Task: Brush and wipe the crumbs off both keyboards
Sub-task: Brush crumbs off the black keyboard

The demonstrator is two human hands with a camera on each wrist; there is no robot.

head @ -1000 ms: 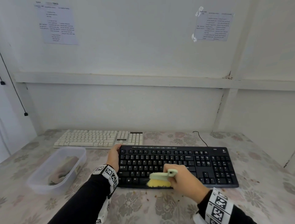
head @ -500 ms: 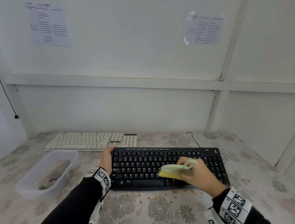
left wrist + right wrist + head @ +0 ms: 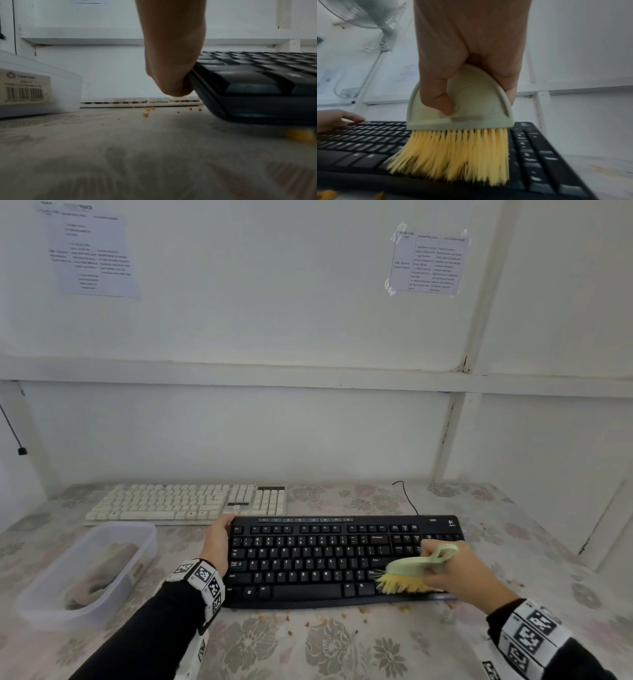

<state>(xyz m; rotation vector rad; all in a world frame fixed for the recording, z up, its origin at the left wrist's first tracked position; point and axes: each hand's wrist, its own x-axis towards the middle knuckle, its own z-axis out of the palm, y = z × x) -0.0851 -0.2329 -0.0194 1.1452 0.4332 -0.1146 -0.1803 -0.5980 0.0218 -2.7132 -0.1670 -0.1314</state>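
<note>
The left hand [image 3: 216,542] grips the far left corner of the black keyboard [image 3: 329,559], likely so it does not slide. The right hand [image 3: 460,573] grips a small green brush [image 3: 409,573], its yellow bristles pressed on the near right keys to push bits off. Orange crumbs [image 3: 322,619] lie on the tabletop [image 3: 342,652] near the front edge. The white keyboard [image 3: 185,503] waits farther back on the left.

Two keyboards: one black [image 3: 346,559], one white [image 3: 186,503]. One brush [image 3: 409,573], one plastic tub [image 3: 87,571], two papers [image 3: 90,251] [image 3: 428,261] on the wall, two hands [image 3: 215,542] [image 3: 459,571].
</note>
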